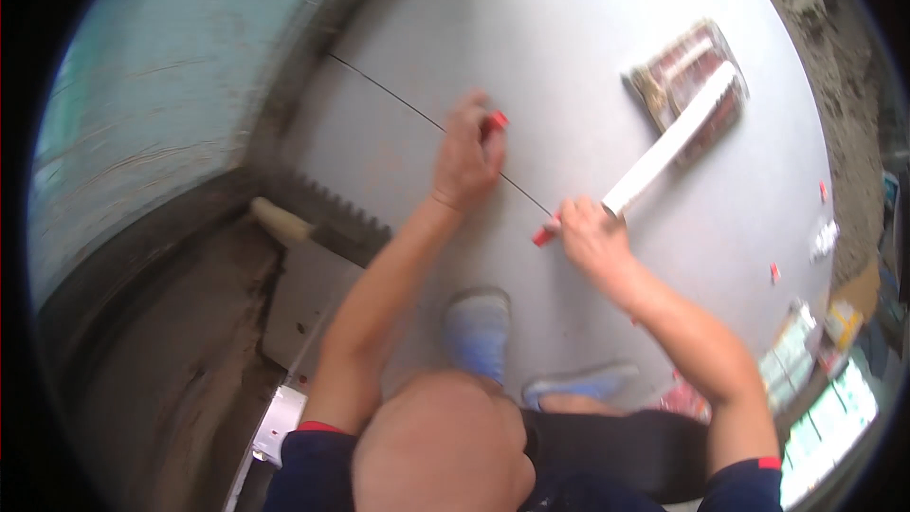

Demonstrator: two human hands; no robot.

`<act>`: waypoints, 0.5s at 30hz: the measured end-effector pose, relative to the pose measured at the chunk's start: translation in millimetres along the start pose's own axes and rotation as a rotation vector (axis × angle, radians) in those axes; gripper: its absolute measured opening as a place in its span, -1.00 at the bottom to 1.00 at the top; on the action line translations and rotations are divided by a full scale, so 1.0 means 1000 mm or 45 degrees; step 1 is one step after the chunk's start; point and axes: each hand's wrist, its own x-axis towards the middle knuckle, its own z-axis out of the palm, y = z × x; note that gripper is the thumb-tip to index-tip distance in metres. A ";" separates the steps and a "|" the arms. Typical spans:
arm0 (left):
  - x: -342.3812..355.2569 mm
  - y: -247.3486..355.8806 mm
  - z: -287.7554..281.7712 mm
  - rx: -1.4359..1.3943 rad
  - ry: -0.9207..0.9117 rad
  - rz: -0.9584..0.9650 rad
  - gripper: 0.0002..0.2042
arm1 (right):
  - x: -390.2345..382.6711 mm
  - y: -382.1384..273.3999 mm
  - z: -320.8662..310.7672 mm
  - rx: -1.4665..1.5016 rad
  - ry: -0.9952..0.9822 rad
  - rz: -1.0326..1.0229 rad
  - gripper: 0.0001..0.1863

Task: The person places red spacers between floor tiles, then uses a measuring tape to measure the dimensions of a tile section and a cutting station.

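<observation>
My left hand (464,159) is just above the dark joint (393,102) between two large pale grey floor tiles (559,66). Its fingers are closed on a small red wedge (499,120). Closer to me and to the right, my right hand (595,239) is closed round the near end of a long white strip-shaped tool (671,139), whose far end looks notched. A second red piece (546,230) pokes out of the left side of that hand, near the same joint. Whether it is part of the white tool is hidden by my fingers.
A notched trowel (346,228) with a pale handle lies at left, by the tile edge. Under the white tool's far end is a clear package (654,85) with reddish-brown contents. Small red pieces (775,272) lie at right. My blue shoes (479,330) stand on the tiles.
</observation>
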 end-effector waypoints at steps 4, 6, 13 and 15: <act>-0.020 0.034 -0.020 -0.084 -0.091 -0.293 -0.75 | 0.039 -0.043 -0.046 0.591 0.243 0.304 -0.73; -0.027 0.049 -0.039 -0.087 -0.095 -0.266 -0.76 | 0.051 -0.051 -0.057 0.953 0.422 0.401 -0.70; 0.003 0.042 -0.082 -0.146 -0.431 -0.283 -0.66 | 0.113 -0.027 -0.100 0.704 0.086 -0.184 -0.82; 0.019 0.026 -0.087 0.131 -0.369 -0.191 -0.58 | 0.142 -0.012 -0.102 0.529 0.060 -0.328 -0.83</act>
